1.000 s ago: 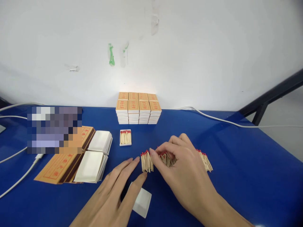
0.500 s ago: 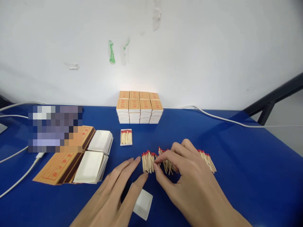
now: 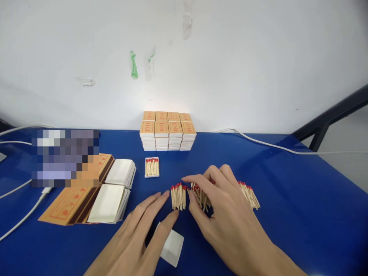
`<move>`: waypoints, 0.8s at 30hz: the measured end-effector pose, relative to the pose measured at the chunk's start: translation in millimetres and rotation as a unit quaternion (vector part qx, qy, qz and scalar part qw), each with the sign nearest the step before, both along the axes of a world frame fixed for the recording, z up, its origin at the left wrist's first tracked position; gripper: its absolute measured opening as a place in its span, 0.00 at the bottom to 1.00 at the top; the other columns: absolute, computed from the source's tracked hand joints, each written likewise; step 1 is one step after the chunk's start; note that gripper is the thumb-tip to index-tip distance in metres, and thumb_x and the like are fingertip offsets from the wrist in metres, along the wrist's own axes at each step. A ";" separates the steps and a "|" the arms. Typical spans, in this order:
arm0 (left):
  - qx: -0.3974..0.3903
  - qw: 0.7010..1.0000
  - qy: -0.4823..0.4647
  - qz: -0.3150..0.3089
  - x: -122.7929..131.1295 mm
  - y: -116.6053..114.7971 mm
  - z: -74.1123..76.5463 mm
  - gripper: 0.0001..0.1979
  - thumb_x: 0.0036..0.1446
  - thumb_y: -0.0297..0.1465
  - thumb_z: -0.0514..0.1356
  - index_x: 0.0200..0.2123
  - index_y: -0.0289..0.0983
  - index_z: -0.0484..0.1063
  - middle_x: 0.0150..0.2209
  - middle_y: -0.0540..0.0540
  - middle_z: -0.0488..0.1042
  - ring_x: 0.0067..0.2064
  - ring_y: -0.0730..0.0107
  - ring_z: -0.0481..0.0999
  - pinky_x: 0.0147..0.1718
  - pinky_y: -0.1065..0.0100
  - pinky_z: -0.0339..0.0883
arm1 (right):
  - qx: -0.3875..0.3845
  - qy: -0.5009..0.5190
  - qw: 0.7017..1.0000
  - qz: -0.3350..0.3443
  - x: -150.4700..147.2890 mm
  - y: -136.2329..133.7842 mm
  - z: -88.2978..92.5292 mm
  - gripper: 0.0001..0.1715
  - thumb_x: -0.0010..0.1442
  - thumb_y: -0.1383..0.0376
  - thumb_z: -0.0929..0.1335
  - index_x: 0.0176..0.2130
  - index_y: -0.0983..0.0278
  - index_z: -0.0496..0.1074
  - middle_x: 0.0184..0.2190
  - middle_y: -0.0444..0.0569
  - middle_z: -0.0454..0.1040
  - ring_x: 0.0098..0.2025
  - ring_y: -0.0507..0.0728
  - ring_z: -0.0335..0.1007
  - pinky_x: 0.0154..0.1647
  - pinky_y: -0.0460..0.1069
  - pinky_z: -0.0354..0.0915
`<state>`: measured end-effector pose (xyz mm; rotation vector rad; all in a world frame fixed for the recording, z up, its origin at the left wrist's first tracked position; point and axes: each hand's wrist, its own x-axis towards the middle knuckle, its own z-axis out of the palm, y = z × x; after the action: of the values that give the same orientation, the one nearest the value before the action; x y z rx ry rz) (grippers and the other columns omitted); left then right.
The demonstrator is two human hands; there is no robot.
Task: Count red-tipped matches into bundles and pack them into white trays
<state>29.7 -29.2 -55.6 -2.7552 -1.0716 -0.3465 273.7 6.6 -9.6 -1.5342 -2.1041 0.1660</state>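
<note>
My right hand (image 3: 227, 214) lies over a loose pile of red-tipped matches (image 3: 201, 195) on the blue table (image 3: 301, 214), fingers spread, thumb and forefinger around some of them. A small upright bunch of matches (image 3: 178, 197) stands just left of it. My left hand (image 3: 140, 234) rests flat with its fingers stretched out, the fingertips touching that bunch, and it partly covers an empty white matchbox tray (image 3: 172, 247). More matches (image 3: 248, 194) show to the right of my right hand.
A filled open tray of matches (image 3: 151, 167) lies further back. Stacked closed matchboxes (image 3: 167, 131) stand against the white wall. On the left lie flat orange sleeves (image 3: 69, 205) and piles of white trays (image 3: 112, 195). White cables (image 3: 258, 143) cross the table.
My right forefinger has stretched forward over the pile and the thumb has shifted a little to the left. The left hand has stayed put.
</note>
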 end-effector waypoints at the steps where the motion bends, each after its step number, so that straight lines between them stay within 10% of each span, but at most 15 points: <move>1: 0.002 1.000 -0.002 -0.002 0.4 0.9 0.6 0.42 0.72 0.53 0.61 0.79 0.37 0.58 0.79 0.30 0.60 0.74 0.39 0.71 0.60 0.44 0.79 | -0.004 -0.004 1.000 0.005 -0.4 0.2 -0.5 0.14 0.73 0.70 0.68 0.54 0.61 0.79 0.40 0.50 0.71 0.44 0.62 0.62 0.43 0.59 0.67; 24: -0.010 1.000 -0.006 -0.017 -2.4 3.3 3.5 0.48 0.71 0.58 0.60 0.81 0.36 0.53 0.79 0.32 0.60 0.75 0.41 0.69 0.63 0.47 0.76 | -0.093 0.005 0.995 0.044 -1.1 0.4 0.2 0.17 0.77 0.71 0.61 0.54 0.60 0.76 0.44 0.52 0.66 0.47 0.63 0.60 0.48 0.62 0.69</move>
<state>27.3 -25.8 -52.1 -2.7952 -1.0377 -0.3595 272.6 7.0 -9.4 -1.5415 -2.2014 0.4114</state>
